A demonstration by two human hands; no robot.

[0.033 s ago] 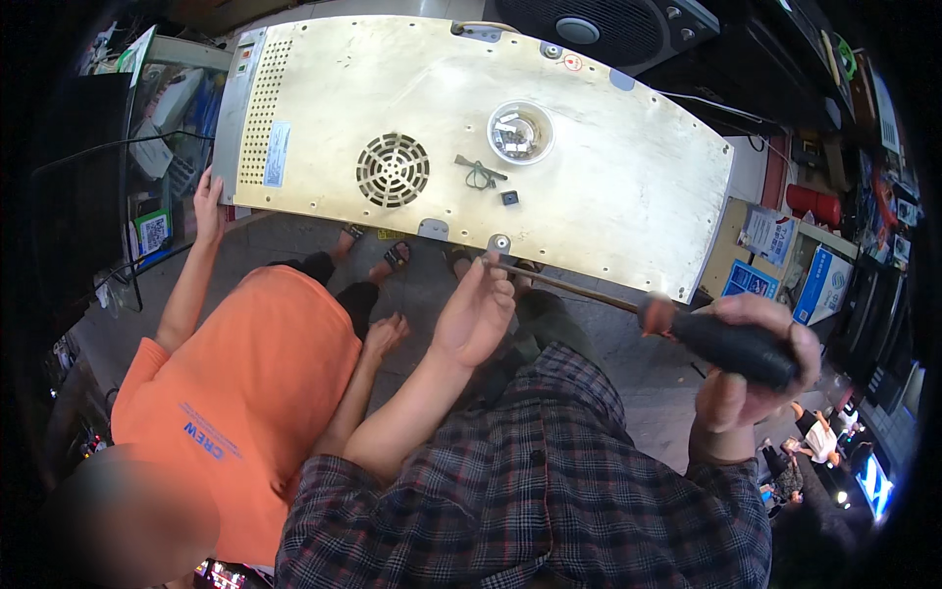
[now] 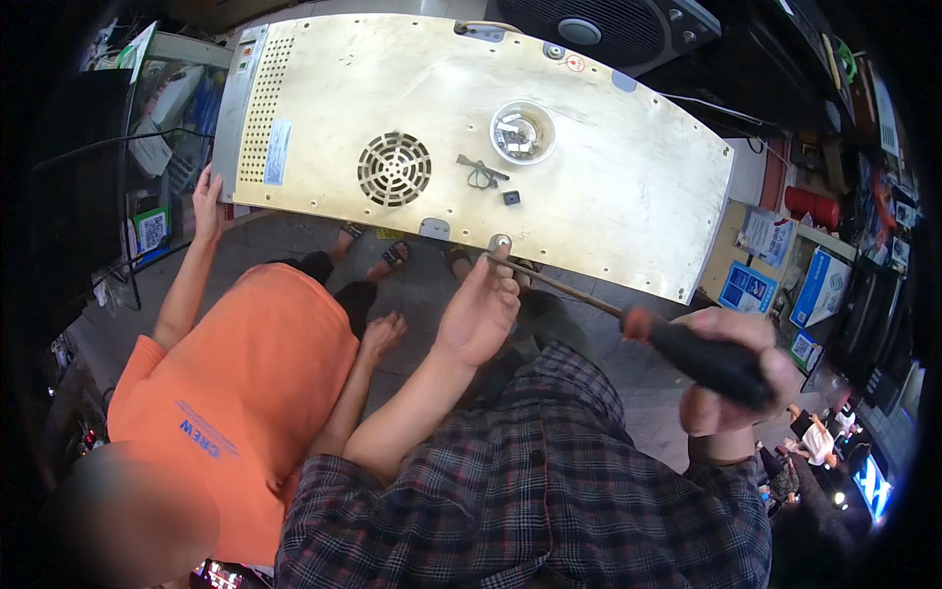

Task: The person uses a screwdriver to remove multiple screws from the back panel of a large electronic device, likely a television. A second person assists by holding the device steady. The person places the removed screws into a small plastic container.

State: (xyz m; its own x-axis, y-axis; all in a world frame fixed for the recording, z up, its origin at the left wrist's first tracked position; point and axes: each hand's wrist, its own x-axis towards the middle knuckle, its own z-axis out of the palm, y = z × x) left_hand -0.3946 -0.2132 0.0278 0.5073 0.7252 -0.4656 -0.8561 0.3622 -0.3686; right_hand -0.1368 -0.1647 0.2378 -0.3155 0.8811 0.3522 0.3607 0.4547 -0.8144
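My right hand (image 2: 736,371) is wrapped around the black handle of a long screwdriver (image 2: 699,360) with a reddish collar. Its thin shaft slants up and left to the near edge of a large metal case (image 2: 324,88). There my left hand (image 2: 481,312) is closed, its fingertips pinched at the shaft's tip. Whether a small screw is also between them is hidden. Just above those fingertips is a tab with a round fastener (image 2: 503,241). On the case stand a white round tub (image 2: 523,133) with small parts, a thin dark cable (image 2: 481,174) and a small black block (image 2: 511,197).
A person in an orange shirt (image 2: 245,383) stands at my left, one hand (image 2: 207,203) on the case's left end. Boxes (image 2: 822,287) and a red cylinder (image 2: 812,207) stand at the right. A black fan-like unit (image 2: 589,34) lies beyond the case.
My right hand and the screwdriver handle have shifted slightly left and down. My left hand has moved a touch right and up, staying at the tip.
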